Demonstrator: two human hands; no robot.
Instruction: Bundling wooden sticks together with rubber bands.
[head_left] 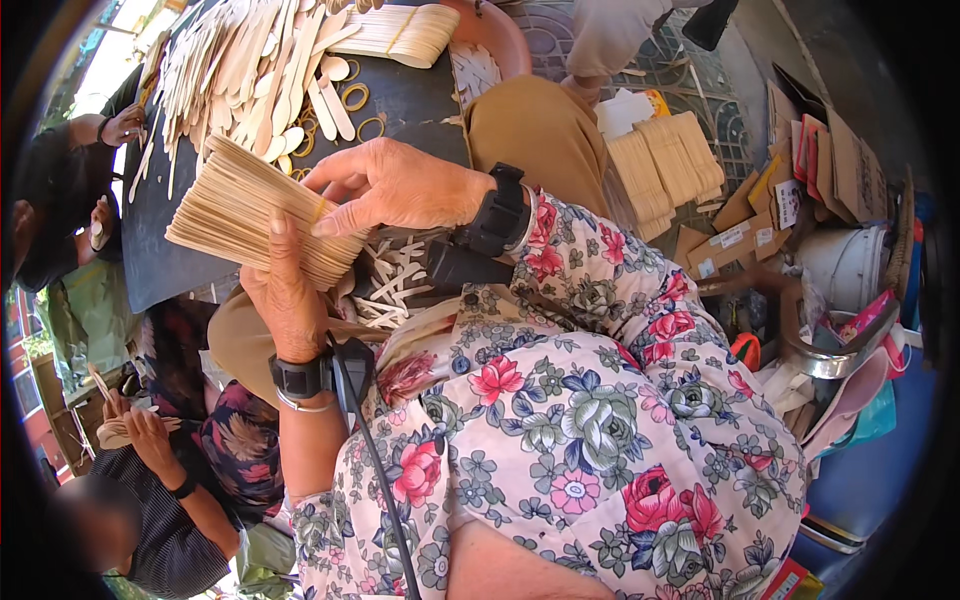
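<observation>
Sticks (250,215) — pale matt wood, smooth. Tabletop (175,250) — dark, matt sheet. Sleeves (590,400): soft flowered cloth. Wristbands (497,215): black matt plastic. Boxes (735,240): brown cardboard.

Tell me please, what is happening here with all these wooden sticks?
A person in a floral shirt holds a thick bundle of flat wooden sticks in both hands. The left hand supports it from below; the right hand grips its end, where a yellow rubber band shows. Loose sticks and more rubber bands lie on the dark board ahead. Another person's hands at lower left also hold sticks.
</observation>
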